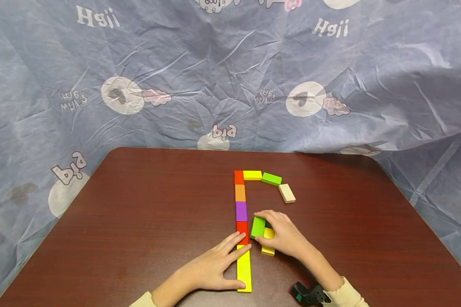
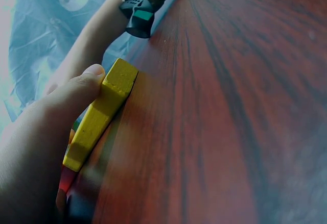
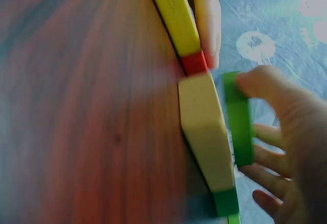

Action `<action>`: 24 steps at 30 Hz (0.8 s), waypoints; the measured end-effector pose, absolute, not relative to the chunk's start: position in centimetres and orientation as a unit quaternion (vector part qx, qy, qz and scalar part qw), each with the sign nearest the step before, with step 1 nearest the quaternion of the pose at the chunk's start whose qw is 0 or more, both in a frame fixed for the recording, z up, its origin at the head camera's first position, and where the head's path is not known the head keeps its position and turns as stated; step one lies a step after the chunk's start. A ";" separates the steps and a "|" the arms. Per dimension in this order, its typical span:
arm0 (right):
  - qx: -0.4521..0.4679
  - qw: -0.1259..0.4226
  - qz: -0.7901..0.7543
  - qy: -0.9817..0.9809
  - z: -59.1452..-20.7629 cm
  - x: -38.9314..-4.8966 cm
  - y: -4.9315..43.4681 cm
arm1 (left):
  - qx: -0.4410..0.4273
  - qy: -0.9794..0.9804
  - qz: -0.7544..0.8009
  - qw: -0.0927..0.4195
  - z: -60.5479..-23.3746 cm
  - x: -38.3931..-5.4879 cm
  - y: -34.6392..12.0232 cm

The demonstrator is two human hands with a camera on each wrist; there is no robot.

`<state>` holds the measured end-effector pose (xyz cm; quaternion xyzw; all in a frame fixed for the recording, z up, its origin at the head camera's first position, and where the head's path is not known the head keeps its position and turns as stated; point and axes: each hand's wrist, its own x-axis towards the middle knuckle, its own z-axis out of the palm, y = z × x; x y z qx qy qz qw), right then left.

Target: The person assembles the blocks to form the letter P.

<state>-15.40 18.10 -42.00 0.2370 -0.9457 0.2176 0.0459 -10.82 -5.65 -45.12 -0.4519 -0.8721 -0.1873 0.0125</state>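
Observation:
My right hand (image 1: 286, 234) pinches a green block (image 1: 258, 227) between thumb and fingers, just right of the column of blocks. Partly beneath that hand lies a pale yellow block (image 1: 268, 250). My left hand (image 1: 215, 266) lies spread beside the column's near end. Its thumb touches the near end of a bright yellow block (image 1: 244, 268), and its fingertips rest over the far end and on a red block (image 1: 242, 228). In the right wrist view, the pinched green block (image 3: 239, 127) is held apart from a tan block (image 3: 204, 127) on the table.
Farther up the column lie purple (image 1: 241, 211), orange (image 1: 240, 193) and red (image 1: 239, 177) blocks. From its top, yellow (image 1: 252, 175), green (image 1: 272, 178) and cream (image 1: 287, 193) blocks curve rightward. A black device (image 1: 309, 294) is on the right wrist. Printed fabric (image 1: 223, 64) hangs behind the brown table (image 1: 157, 204).

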 end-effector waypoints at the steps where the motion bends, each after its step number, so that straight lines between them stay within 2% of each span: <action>1: 0.229 0.055 0.231 -0.944 -41.9 -15.4 18.4 | -0.452 -0.872 -0.187 0.013 -45.2 -10.8 -5.6; 7: 0.184 0.094 0.272 -0.940 -41.9 -15.9 21.2 | -0.454 -0.870 -0.190 0.014 -45.2 -10.8 -5.6; 15: 0.113 0.087 0.280 -0.949 -42.9 -16.5 25.3 | -0.457 -0.868 -0.192 0.017 -45.1 -10.8 -5.7; 24: 0.131 0.079 0.283 -0.947 -43.9 -16.6 25.8 | -0.452 -0.871 -0.193 0.010 -45.1 -10.7 -5.5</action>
